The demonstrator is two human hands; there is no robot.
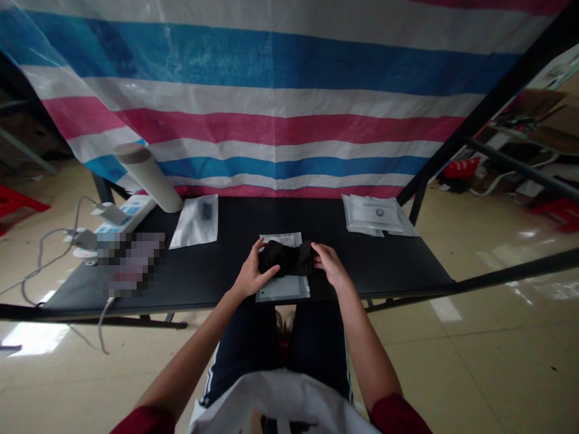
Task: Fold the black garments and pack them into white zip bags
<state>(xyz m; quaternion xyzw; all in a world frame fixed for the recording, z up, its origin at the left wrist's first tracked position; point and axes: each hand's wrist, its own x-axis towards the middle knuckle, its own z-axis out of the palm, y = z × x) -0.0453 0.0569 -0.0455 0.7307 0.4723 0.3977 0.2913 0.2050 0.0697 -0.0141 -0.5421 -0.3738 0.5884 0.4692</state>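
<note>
In the head view, the person's left hand (253, 271) and right hand (330, 264) cup opposite ends of a soft black folded fabric bundle (286, 257), the fingers of each spread and curved around it, holding it narrowly between them. The bundle sits just above a flat translucent white plastic bag (283, 289), which lies on the middle of the front edge of a black-topped metal-framed bench (384, 259), and the bundle overlaps the bag. Toward the back left corner, a white plastic bag with a dark item inside (194, 222) lies flat beside a tilted beige cylindrical tube (148, 178). A white power strip (126, 217) sits at the left edge. A stack of sealed white plastic packets (373, 215) lies near the back right corner. Behind the bench hangs a pink, blue and white striped tarpaulin (271, 78).
</note>
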